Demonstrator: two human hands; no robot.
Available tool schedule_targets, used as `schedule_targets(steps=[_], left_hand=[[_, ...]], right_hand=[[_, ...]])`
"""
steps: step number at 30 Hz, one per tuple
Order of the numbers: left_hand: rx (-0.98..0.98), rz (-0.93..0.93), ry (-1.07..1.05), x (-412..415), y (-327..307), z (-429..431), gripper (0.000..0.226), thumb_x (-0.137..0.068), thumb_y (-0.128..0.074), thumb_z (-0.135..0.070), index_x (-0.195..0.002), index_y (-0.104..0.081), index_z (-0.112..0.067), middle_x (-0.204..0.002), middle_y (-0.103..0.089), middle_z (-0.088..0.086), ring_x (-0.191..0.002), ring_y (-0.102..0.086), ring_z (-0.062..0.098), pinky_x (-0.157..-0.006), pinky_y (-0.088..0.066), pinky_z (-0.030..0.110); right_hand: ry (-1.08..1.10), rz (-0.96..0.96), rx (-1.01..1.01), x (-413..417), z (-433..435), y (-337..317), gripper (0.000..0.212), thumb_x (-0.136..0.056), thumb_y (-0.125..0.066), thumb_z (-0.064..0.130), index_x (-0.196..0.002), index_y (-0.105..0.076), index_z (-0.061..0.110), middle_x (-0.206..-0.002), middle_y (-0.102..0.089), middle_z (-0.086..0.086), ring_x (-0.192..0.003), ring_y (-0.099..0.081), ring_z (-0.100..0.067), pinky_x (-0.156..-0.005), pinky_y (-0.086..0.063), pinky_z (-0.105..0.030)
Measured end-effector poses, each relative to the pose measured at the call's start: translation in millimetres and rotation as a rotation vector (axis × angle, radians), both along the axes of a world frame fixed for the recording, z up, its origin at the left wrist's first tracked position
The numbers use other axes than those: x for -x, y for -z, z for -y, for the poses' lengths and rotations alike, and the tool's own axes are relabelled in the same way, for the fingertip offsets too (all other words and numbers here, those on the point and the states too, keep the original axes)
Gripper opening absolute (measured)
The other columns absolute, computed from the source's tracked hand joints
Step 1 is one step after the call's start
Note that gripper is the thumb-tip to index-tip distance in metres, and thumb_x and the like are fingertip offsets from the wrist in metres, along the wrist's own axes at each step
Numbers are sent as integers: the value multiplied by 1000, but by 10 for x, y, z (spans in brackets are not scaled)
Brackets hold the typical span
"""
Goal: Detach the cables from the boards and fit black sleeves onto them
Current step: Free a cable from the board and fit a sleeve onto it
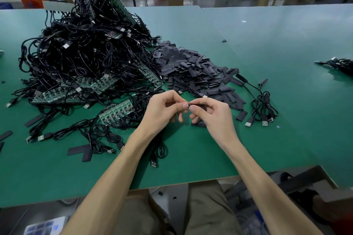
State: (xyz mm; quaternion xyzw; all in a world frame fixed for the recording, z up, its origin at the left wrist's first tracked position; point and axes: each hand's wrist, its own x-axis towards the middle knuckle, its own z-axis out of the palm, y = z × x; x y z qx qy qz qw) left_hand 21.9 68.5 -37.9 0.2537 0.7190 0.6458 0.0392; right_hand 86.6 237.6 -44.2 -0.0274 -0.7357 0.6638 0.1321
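Worktop (267, 44) strewn with cables and sleeves, both hands meeting at centre frame.

Green worktop fills the frame; a tall heap (80, 55) of black cables tangled with green boards (116, 109) takes the upper left, and a pile of flat black sleeves (191, 70) spreads just right of it, toward the centre. Right of that pile lie a few coiled cables (261, 105) with plugs. Below the pile, the left hand (162, 108) and right hand (215, 116) hover close together above the worktop, fingers curled. The right hand pinches one sleeve (199, 103) between thumb and forefinger; the left hand pinches a thin dark cable end (188, 104) at that sleeve's mouth, the two touching. A loose plug (153, 163) lies just beside the left forearm.
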Motion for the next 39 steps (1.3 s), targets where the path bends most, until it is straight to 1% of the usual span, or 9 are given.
schedule_targets(steps=[5, 11, 14, 17, 22, 25, 28, 32, 39], left_hand=[[-7, 4, 19, -13, -13, 4, 9, -93, -72, -4, -93, -68, 5, -70, -70, 5, -54, -65, 24, -47, -47, 32], [52, 36, 92, 19, -36, 53, 12, -95, -70, -6, -104, -67, 1, -82, -72, 7, -67, -71, 26, -56, -54, 37], [73, 16, 63, 30, -22, 69, 9, -93, -73, -6, -99, -70, 0, -77, -73, 3, -65, -72, 22, -54, -54, 33], [85, 11, 24, 28, 5, 61, 5, -92, -74, -6, -92, -73, -1, -75, -75, 6, -61, -72, 22, -50, -52, 28], [63, 35, 37, 28, 24, 71, 3, -92, -74, -7, -90, -74, -5, -79, -77, 9, -61, -73, 25, -49, -50, 30], [56, 36, 43, 27, 27, 71, 3, -92, -74, -6, -90, -75, -7, -79, -77, 9, -61, -73, 26, -48, -50, 29], [56, 39, 43, 25, 20, 66, 3, -92, -73, -5, -90, -74, -6, -79, -77, 9, -61, -73, 25, -48, -50, 28], [61, 63, 49, 25, 8, 51, 7, -91, -74, -4, -92, -73, 4, -78, -77, 10, -61, -73, 24, -48, -50, 27], [63, 78, 54, 19, 1, 57, 11, -89, -75, -4, -92, -73, 6, -75, -75, 16, -60, -73, 25, -48, -51, 26]], right_hand=[[17, -16, -36, -5, 8, -3, 10, -93, -75, 13, -103, -76, 10, -71, -74, -6, -58, -68, -17, -61, -57, -29], [51, -22, -27, 0, -2, 0, 9, -92, -76, 13, -100, -77, 15, -71, -75, -6, -57, -69, -19, -63, -60, -31], [51, -20, -31, 8, -6, 7, 9, -92, -76, 12, -101, -77, 15, -71, -75, -4, -58, -69, -18, -64, -61, -33], [35, -1, -22, 10, 1, 13, 10, -91, -77, 11, -99, -77, 18, -71, -75, -3, -59, -69, -17, -66, -63, -39], [8, -11, -25, 14, 6, 8, 12, -91, -76, 9, -96, -76, 20, -70, -75, -1, -59, -68, -14, -61, -59, -29], [6, -16, -19, 15, 3, 15, 13, -91, -76, 8, -96, -76, 20, -72, -75, -2, -59, -68, -13, -61, -57, -27], [-9, -31, 2, 9, 3, 20, 14, -90, -77, 7, -101, -75, 15, -77, -77, -4, -65, -70, -14, -63, -58, -27], [-5, -68, 46, -8, 11, 9, 20, -88, -80, 7, -106, -71, 11, -84, -78, -8, -75, -75, -21, -66, -59, -29], [-19, -53, 79, -12, 12, 0, 17, -87, -80, 7, -101, -71, 8, -79, -77, -9, -67, -72, -16, -61, -58, -27]])
